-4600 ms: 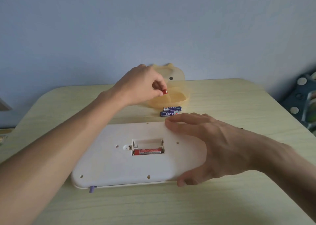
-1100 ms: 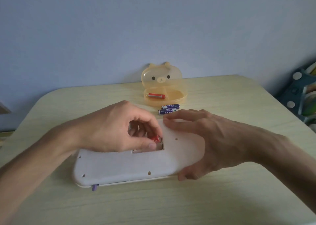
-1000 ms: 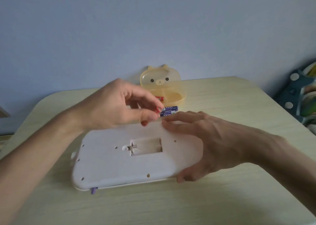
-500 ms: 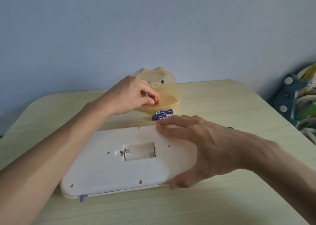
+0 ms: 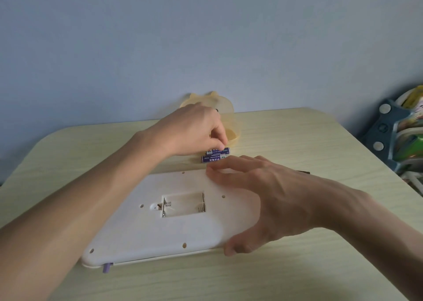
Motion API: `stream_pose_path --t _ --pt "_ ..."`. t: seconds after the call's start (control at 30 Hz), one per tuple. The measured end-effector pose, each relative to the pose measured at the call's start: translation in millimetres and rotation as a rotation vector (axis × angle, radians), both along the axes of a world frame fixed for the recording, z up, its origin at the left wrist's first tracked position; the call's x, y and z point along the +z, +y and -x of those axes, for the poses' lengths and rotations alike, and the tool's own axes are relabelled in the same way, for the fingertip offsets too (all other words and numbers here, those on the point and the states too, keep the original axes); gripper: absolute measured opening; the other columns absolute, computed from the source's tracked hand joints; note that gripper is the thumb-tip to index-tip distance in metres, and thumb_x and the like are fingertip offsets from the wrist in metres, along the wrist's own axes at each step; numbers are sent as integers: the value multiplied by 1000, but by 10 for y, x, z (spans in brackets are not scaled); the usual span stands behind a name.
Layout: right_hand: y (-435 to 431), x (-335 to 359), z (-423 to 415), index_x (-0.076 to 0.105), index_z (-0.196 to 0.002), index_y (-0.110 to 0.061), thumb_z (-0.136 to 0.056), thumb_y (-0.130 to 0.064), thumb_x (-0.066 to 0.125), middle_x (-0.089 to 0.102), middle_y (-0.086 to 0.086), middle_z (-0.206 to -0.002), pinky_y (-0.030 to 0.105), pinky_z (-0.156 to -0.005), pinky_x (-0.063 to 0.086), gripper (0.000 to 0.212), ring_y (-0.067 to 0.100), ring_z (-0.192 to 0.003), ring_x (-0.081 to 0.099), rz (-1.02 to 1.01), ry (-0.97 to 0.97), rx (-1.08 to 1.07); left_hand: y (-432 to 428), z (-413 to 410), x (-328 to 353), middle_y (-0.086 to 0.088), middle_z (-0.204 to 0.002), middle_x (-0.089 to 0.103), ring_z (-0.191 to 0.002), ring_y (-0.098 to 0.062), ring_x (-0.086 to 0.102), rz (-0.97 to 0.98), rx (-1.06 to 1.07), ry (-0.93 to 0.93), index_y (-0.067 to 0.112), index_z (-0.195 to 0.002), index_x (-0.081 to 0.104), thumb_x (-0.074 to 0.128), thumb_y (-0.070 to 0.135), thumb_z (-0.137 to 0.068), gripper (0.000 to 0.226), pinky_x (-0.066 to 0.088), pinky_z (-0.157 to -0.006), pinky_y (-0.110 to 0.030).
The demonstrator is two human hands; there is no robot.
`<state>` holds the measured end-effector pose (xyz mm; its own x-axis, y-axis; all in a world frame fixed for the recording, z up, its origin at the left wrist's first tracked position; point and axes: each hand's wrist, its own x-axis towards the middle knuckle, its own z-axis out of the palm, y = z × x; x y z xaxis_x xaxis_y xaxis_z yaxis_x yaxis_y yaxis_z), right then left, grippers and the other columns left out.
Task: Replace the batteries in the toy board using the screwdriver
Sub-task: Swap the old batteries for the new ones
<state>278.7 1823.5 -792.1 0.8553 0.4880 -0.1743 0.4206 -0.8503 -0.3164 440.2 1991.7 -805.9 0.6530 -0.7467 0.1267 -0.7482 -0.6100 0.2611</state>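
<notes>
The white toy board (image 5: 142,234) lies face down on the table, its battery compartment (image 5: 184,204) open and empty with the springs showing. My right hand (image 5: 263,200) rests on the board's right end, thumb under the near edge. Two blue batteries (image 5: 214,158) lie side by side just beyond the board. My left hand (image 5: 194,131) reaches over them, its fingertips pinching the far blue battery (image 5: 225,150). The screwdriver is mostly hidden; a dark tip (image 5: 303,172) shows behind my right wrist.
A translucent yellow bear-shaped box (image 5: 231,122) stands open behind my left hand near the wall. The pale wooden table (image 5: 297,140) has rounded corners. A blue rack with colourful items (image 5: 400,140) sits off the table's right edge.
My left hand lifted the second red battery out of the compartment, carried it to the yellow box, let it go there, and now has come down onto the far blue battery. The right hand stayed put.
</notes>
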Motion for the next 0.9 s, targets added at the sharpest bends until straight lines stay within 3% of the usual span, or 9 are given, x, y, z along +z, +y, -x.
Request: stream_pose_path --t 0.13,0.27,0.4,0.5,0.57,0.7,0.77,0.83,0.9 --pt "2 16 3 22 -159 -42 -66 -78 76 11 -40 -155 -5 -92 20 114 -10 -126 21 -17 -6 14 -79 39 -46 13 -79 63 -80 -12 56 -91 14 -68 33 -97 87 80 30 -92 9 46 -70 -32" --pt "-1 -5 -11 25 -157 -40 -64 -81 75 16 -40 -152 2 -92 25 113 -4 -124 25 -24 -17 28 -127 85 -48 5 -98 77 -97 -22 68 -164 16 -121 30 -95 86 80 32 -91 7 56 -81 -43" --pt "-1 -5 -13 24 -157 -43 -64 -81 75 16 -40 -151 8 -93 26 113 -2 -125 26 -17 -12 32 -190 129 18 3 -98 80 -90 -28 72 -236 27 -164 26 -94 85 82 32 -89 8 54 -74 -37" --pt "-6 -4 -9 24 -158 -42 -65 -80 75 15 -39 -153 -5 -93 19 113 -4 -128 24 -18 -15 34 -239 181 39 0 -91 79 -76 -26 67 -285 31 -208 25 -91 85 83 24 -86 5 47 -66 -34" --pt "-9 0 -9 25 -158 -41 -65 -80 75 15 -37 -154 -6 -93 18 113 -7 -125 23 -14 -13 39 -248 208 27 -1 -92 79 -72 -24 60 -309 29 -222 25 -89 84 82 18 -85 9 46 -66 -34" --pt "-4 5 -3 23 -159 -41 -65 -81 74 13 -36 -157 -3 -93 20 114 -9 -126 20 -1 -9 40 -178 179 14 4 -93 77 -81 -23 67 -252 11 -182 27 -95 84 78 26 -90 8 48 -70 -33" --pt "-1 1 -2 24 -158 -42 -64 -82 74 13 -38 -157 0 -94 23 113 -4 -131 23 -2 -5 32 -115 171 55 18 -84 72 -86 -8 68 -161 7 -72 28 -94 83 76 33 -91 8 45 -69 -29" --pt "-1 -16 -9 25 -157 -43 -63 -84 73 15 -38 -157 11 -99 27 113 0 -134 27 0 -11 31 -8 210 144 33 -73 67 -77 6 63 -20 13 75 30 -91 79 75 35 -92 6 42 -66 -22" --pt "0 -30 -14 23 -158 -43 -62 -85 72 16 -38 -158 18 -102 27 116 4 -136 30 9 -14 28 174 318 245 35 -77 68 -74 2 64 98 1 157 31 -93 77 75 33 -92 3 45 -67 -22"
